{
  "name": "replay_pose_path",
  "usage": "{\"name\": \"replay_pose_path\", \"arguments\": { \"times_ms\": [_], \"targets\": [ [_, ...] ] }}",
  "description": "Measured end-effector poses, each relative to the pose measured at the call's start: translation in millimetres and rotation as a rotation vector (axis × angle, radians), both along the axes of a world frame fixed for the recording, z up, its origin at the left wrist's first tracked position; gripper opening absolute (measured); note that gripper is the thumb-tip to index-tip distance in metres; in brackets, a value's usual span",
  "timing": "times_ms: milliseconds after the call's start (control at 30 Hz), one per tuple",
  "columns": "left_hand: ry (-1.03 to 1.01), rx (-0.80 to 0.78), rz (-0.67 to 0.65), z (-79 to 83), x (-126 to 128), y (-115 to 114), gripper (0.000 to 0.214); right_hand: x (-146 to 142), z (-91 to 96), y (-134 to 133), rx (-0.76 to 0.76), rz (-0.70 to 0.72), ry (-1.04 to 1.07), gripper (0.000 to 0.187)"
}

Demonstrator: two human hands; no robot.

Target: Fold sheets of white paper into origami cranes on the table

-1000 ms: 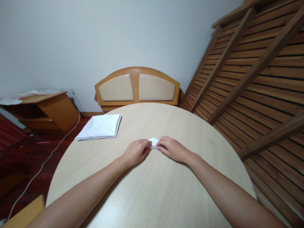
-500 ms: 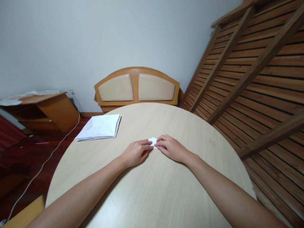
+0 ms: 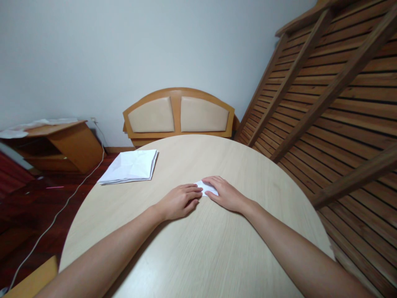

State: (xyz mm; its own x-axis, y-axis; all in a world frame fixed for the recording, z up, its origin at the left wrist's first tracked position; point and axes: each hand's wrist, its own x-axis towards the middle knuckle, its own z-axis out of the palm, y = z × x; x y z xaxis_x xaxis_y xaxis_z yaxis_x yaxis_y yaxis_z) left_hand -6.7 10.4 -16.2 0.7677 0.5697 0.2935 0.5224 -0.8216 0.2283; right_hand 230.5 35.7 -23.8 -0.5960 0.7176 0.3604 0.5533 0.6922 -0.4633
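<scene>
A small piece of folded white paper [image 3: 208,188] lies on the round table between my two hands. My left hand [image 3: 180,201] rests on the table with its fingers stretched out, the fingertips over the paper's left end. From the other side my right hand [image 3: 225,193] reaches over the paper, its thumb spread away from the fingers and paper showing in the gap. Neither hand is closed round the paper. Parts of the paper are hidden under the fingers of both hands.
A stack of creased white paper sheets [image 3: 132,166] lies at the table's [image 3: 198,248] far left. Behind the table stands a padded wooden headboard [image 3: 176,111]. A slatted wooden frame [image 3: 338,103] leans at the right, and a low cabinet [image 3: 70,142] with a white cable [image 3: 68,203] is at left.
My right hand's thumb and fingers have moved apart from a pinch, showing more paper. My left fingers have flattened and shifted slightly right. The stack stays in place.
</scene>
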Motion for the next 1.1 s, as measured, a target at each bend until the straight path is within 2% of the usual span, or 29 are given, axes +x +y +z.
{"name": "replay_pose_path", "arguments": {
  "times_ms": [167, 433, 633, 733, 833, 1000, 1100],
  "targets": [
    [-0.005, 0.014, -0.002, 3.2, 1.2, -1.3, 0.032, -0.3, 2.6, 1.2, 0.041, 0.031, -0.003, 0.034],
    [-0.034, 0.026, 0.067, 1.7, 1.7, -4.1, 0.030, 0.0, 8.4, 0.0, 0.104, 0.097, -0.094, 0.021],
    [0.019, -0.006, 0.098, -5.1, 0.2, 0.1, 0.034, -1.8, 7.7, -4.3, 0.088, 0.151, -0.162, 0.031],
    [0.065, -0.027, 0.114, -3.7, -0.7, 1.1, 0.042, 0.8, 1.7, -3.9, 0.048, 0.139, -0.186, 0.045],
    [0.149, -0.067, 0.120, -4.2, -4.5, 0.5, 0.052, 4.0, -1.4, -2.3, 0.017, 0.142, -0.201, 0.048],
    [0.239, -0.086, 0.167, -7.8, -12.2, -3.0, 0.063, 3.3, 5.6, -2.4, 0.046, 0.140, -0.197, 0.041],
    [0.250, -0.045, 0.200, -2.9, -10.1, -5.5, 0.059, 0.5, 11.3, -4.1, 0.091, 0.130, -0.194, 0.031]
  ]
}}
